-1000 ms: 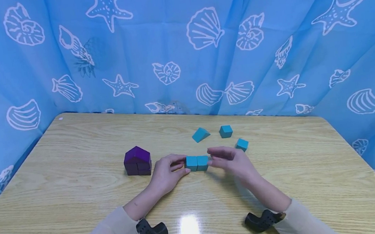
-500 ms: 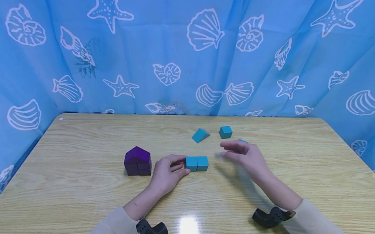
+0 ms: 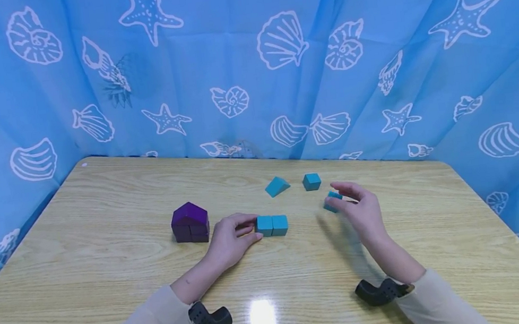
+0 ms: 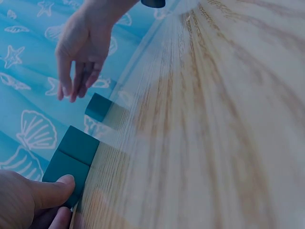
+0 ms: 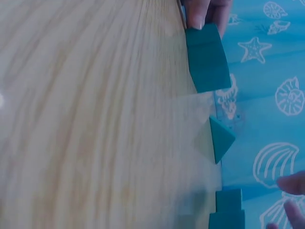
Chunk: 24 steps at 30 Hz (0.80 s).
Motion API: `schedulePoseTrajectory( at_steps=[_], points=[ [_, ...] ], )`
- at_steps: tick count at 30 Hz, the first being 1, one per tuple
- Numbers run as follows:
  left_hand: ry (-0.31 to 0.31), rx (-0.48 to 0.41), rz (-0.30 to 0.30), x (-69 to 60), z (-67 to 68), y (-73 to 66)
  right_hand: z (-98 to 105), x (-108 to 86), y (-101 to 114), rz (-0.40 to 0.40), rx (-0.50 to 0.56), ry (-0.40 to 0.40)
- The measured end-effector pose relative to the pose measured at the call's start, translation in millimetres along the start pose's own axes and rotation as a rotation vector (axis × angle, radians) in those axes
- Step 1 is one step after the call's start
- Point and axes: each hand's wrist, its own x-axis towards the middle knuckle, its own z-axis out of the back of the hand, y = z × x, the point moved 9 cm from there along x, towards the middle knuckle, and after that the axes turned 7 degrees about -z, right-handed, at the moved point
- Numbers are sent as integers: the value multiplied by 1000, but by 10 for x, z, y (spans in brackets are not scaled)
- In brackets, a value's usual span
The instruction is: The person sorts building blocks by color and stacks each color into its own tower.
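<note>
Two blue cubes stand side by side at the middle of the table. My left hand (image 3: pixel 230 243) holds the left cube (image 3: pixel 264 225), its thumb (image 4: pixel 59 191) on the front face; its other fingertips are partly hidden. The right cube (image 3: pixel 280 225) touches its neighbour. Over to the right, my right hand (image 3: pixel 363 211) hovers above a loose blue cube (image 3: pixel 335 194), thumb and fingers spread apart. In the left wrist view, a gap shows between that right hand (image 4: pixel 88 45) and the loose cube (image 4: pixel 98 107).
Behind the pair lie a blue triangular block (image 3: pixel 277 186) and another blue cube (image 3: pixel 311 181). A purple block house (image 3: pixel 191 224) with a peaked roof stands left of my left hand. A blue shell-patterned curtain (image 3: pixel 229 69) hangs behind the wooden table (image 3: pixel 116 215).
My right hand has left the right end of the cube pair and moved right and back to the loose cube. The left hand has stayed at the left cube.
</note>
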Motion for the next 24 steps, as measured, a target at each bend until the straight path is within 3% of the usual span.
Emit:
schedulePoseTrajectory(
  at_steps=[24],
  points=[
    [-4,9,5,2,6,8,-10,237,-361,-162,-18,155]
  ],
)
